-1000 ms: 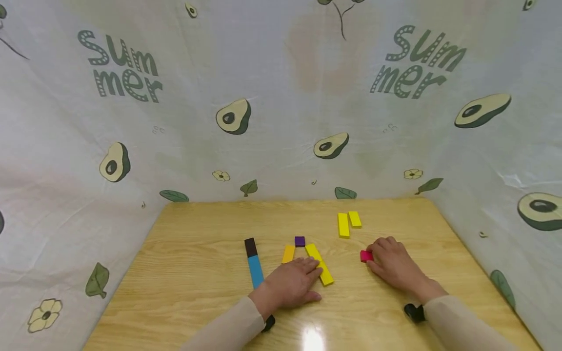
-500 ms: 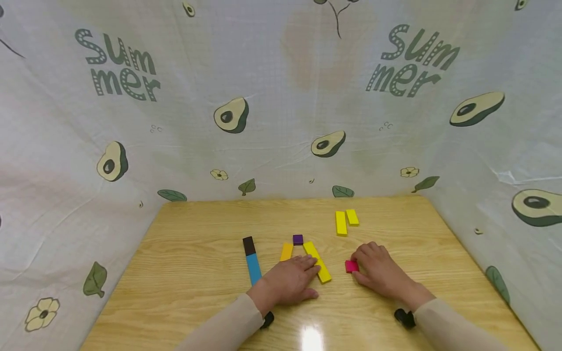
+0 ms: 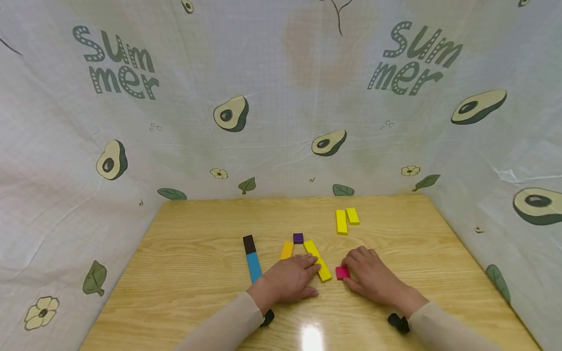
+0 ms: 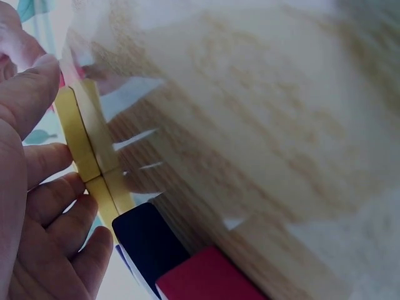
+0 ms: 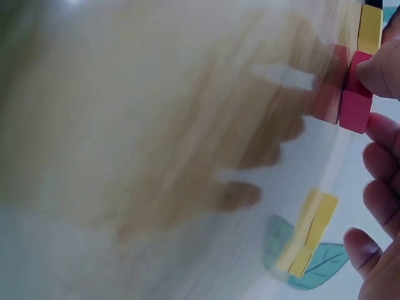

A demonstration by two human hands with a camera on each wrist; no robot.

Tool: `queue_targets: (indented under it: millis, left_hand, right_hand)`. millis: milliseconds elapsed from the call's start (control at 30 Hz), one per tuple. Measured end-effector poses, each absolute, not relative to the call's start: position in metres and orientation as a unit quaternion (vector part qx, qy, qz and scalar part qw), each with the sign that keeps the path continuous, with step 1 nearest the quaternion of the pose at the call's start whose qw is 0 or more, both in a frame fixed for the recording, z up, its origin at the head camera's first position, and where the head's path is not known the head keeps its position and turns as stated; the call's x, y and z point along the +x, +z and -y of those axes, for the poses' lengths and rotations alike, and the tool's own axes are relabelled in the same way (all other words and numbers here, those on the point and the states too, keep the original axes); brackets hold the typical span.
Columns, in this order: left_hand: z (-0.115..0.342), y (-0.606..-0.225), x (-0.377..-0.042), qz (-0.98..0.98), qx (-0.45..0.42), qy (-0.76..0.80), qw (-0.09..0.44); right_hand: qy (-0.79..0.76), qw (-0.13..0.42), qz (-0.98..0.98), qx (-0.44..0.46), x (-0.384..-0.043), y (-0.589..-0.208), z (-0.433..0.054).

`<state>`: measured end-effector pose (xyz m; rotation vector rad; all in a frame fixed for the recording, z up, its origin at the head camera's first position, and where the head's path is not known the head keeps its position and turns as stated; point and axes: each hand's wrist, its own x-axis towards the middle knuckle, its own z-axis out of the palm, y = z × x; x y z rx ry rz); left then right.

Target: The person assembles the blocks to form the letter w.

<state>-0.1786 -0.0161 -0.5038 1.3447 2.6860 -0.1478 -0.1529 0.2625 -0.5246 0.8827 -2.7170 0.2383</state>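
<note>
In the head view my left hand (image 3: 287, 280) lies palm down with fairly straight fingers, its fingertips touching a slanted yellow strip of blocks (image 3: 324, 272). The left wrist view shows that strip is two yellow blocks (image 4: 78, 134) end to end. My right hand (image 3: 369, 275) pinches a small pink-red block (image 3: 341, 273) between thumb and fingers, flat on the table, just right of the strip. A purple block (image 3: 298, 238) sits at the strip's far end. Left of it is an orange block (image 3: 287, 250), its near part hidden by my left hand.
A black block (image 3: 249, 243) and a blue block (image 3: 253, 266) form a line to the left. Two yellow blocks (image 3: 341, 222) lie farther back. In the left wrist view, a red block (image 4: 212, 278) and a dark block (image 4: 150, 240) are close by. A printed cloth surrounds the wooden table (image 3: 197, 219).
My right hand has slid the pink-red block left and nearer to me, up close to the yellow strip. The left hand has stayed in place on the blocks.
</note>
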Motion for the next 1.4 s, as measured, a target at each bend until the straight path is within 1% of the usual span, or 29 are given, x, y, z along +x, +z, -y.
queue_targets:
  millis: [200,767,1067,1400]
  left_hand:
    - [0.0165,-0.5051,-0.1795,-0.891,0.447,-0.044,0.065]
    - [0.0171,-0.5058,-0.1795,-0.893,0.443,-0.034,0.072]
    - [0.0176,-0.5063,-0.1794,-0.894,0.442,-0.031,0.074]
    - [0.0182,-0.5086,-0.1806,-0.893,0.443,-0.026,0.073]
  right_hand:
    - [0.081,0.115,0.941,0.307,-0.1504,-0.5247,-0.2582]
    - [0.074,0.125,0.928,0.342,-0.1468,-0.5256,-0.2556]
    - [0.081,0.143,0.921,0.353,-0.1471,-0.5286,-0.2546]
    - [0.082,0.132,0.925,0.347,-0.1479,-0.5298,-0.2535]
